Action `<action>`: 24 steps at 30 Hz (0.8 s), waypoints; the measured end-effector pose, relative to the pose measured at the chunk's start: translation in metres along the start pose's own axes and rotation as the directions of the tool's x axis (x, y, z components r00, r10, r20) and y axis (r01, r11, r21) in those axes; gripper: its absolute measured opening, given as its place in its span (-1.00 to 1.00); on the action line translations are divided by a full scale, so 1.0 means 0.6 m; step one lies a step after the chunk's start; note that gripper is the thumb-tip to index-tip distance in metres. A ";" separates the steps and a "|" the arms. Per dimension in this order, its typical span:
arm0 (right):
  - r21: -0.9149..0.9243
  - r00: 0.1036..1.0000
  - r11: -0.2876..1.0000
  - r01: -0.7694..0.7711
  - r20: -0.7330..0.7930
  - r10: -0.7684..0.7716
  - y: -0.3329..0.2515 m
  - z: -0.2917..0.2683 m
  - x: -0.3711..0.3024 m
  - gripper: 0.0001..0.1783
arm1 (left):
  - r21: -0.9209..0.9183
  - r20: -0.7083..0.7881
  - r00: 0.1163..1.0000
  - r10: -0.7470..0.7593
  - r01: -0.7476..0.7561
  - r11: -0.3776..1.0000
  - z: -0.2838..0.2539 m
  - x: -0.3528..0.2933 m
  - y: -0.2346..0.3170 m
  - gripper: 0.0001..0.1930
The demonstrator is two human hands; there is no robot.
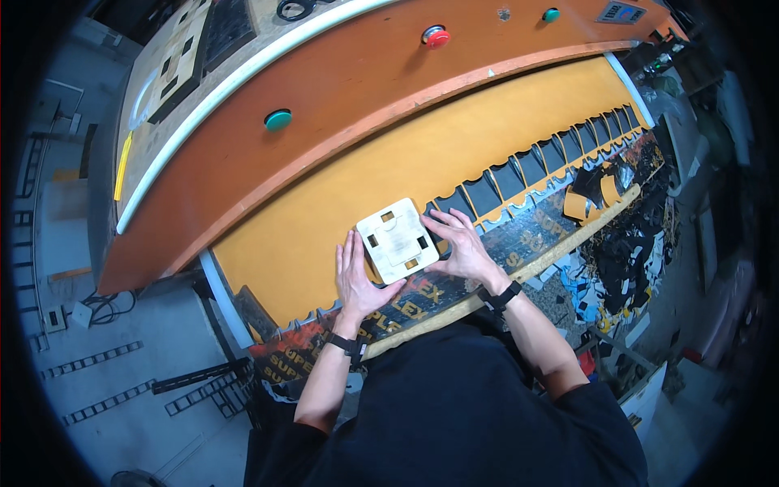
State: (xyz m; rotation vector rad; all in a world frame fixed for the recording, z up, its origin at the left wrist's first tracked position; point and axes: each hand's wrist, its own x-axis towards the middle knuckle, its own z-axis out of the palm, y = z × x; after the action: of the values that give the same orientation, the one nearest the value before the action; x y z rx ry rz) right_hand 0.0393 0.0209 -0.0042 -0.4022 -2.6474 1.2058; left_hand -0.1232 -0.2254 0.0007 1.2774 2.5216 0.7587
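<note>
Between my hands lies a pale, square cutting die point(398, 241) with rounded corners and several small rectangular openings. It rests on, or just above, the near edge of a yellow-orange sheet point(324, 215). My left hand point(362, 276) presses its fingers and thumb along the die's left and lower side. On the opposite side, my right hand point(464, 247) closes around the right edge, thumb low and fingers toward the upper corner. The underside of the die is hidden. To its right, a row of cut-outs point(507, 180) leaves thin yellow strips over a dark surface.
An orange machine beam point(349, 105) spans the far side, with a red button point(436, 37) and green buttons point(277, 120). Yellow offcuts point(586, 204) sit at the right end of the dark printed board point(519, 243). Scraps point(617, 276) are piled beyond its front edge.
</note>
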 end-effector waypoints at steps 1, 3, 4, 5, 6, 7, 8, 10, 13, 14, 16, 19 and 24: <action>-0.008 1.000 1.000 0.006 0.003 -0.006 0.000 0.000 0.001 0.25 | 0.010 -0.002 1.000 0.005 -0.005 1.000 0.000 0.001 -0.001 0.47; 0.001 1.000 1.000 -0.001 0.005 0.001 -0.002 -0.001 0.000 0.27 | 0.006 0.004 1.000 -0.003 0.003 1.000 -0.003 0.000 -0.001 0.47; 0.005 1.000 1.000 0.002 0.013 -0.002 -0.002 -0.002 0.001 0.27 | -0.001 0.010 1.000 -0.005 0.005 1.000 -0.003 0.000 0.000 0.47; 0.008 1.000 1.000 -0.004 0.016 0.004 -0.003 -0.003 0.001 0.28 | 0.001 0.010 1.000 -0.015 0.015 1.000 -0.003 0.001 0.001 0.47; 0.010 1.000 1.000 -0.009 0.019 0.009 -0.005 -0.005 0.003 0.29 | -0.002 -0.001 1.000 -0.011 0.011 1.000 -0.003 0.002 0.001 0.46; 0.006 1.000 1.000 -0.008 0.023 0.008 -0.006 -0.005 0.006 0.30 | -0.004 -0.012 1.000 -0.007 0.007 1.000 -0.003 0.002 0.000 0.46; 0.010 1.000 1.000 -0.005 0.031 0.005 -0.007 -0.006 0.009 0.30 | -0.002 -0.013 1.000 -0.015 0.015 1.000 -0.003 0.003 -0.001 0.46; -0.003 0.999 1.000 -0.013 0.052 0.013 -0.009 -0.006 0.015 0.32 | 0.012 -0.005 1.000 -0.031 0.031 0.999 -0.005 0.002 -0.002 0.47; -0.001 0.998 1.000 -0.014 0.057 0.014 -0.008 -0.005 0.005 0.32 | 0.014 -0.024 0.999 -0.030 0.030 0.999 -0.004 -0.002 0.003 0.46; -0.004 0.998 1.000 -0.015 0.058 0.015 -0.008 -0.005 -0.001 0.32 | 0.009 -0.026 0.999 -0.026 0.026 1.000 -0.003 -0.004 0.005 0.46; -0.045 0.998 0.998 -0.049 0.030 0.050 -0.028 -0.016 0.002 0.27 | 0.019 -0.050 0.998 -0.033 0.034 0.999 -0.004 -0.003 0.007 0.46; -0.055 0.996 0.996 -0.076 0.042 0.078 -0.011 -0.008 -0.012 0.34 | -0.033 -0.025 0.999 -0.028 0.027 0.999 -0.001 -0.007 0.011 0.49; -0.091 0.989 0.989 -0.118 0.075 0.125 -0.018 -0.001 -0.018 0.33 | -0.034 -0.048 0.998 -0.027 0.026 0.999 -0.002 -0.024 0.007 0.49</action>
State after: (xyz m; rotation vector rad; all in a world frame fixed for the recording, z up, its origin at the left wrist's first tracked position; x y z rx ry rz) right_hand 0.0477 0.0108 0.0038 -0.5485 -2.7872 1.1684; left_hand -0.1124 -0.2352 0.0035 1.2268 2.5468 0.8318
